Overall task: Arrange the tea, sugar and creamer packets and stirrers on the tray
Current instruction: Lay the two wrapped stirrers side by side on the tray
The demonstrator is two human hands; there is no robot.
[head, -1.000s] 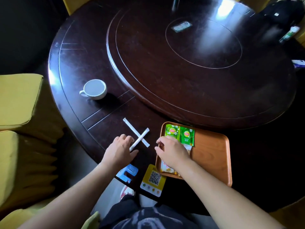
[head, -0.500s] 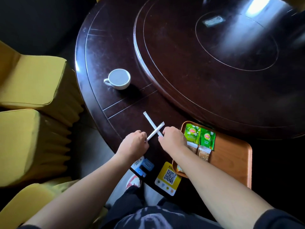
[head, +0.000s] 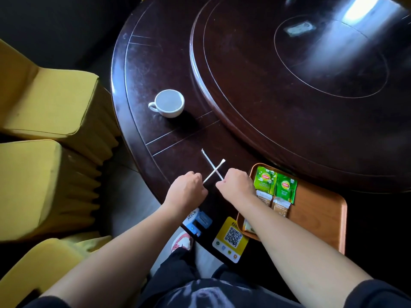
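Observation:
Two white wrapped stirrers cross each other on the dark table just left of the tray. My left hand [head: 186,190] pinches the lower end of one stirrer [head: 219,166]. My right hand [head: 235,186] pinches the lower end of the other stirrer [head: 207,157]. The orange tray [head: 320,216] lies at the table's near edge. In its left part are two green tea packets [head: 275,186] side by side, with two brown packets [head: 273,202] below them. Another packet [head: 249,227] shows at the tray's near left corner, partly hidden by my right forearm.
A white cup [head: 168,103] stands on the table to the far left of the stirrers. A raised round turntable [head: 300,70] fills the table's middle. A yellow QR sticker [head: 231,238] and a blue one [head: 198,220] sit at the near edge. Yellow-covered chairs [head: 49,134] stand on the left.
My right hand left the packets on the tray and moved left to close on the end of a stirrer. My left hand kept its hold. The view shifted left and down.

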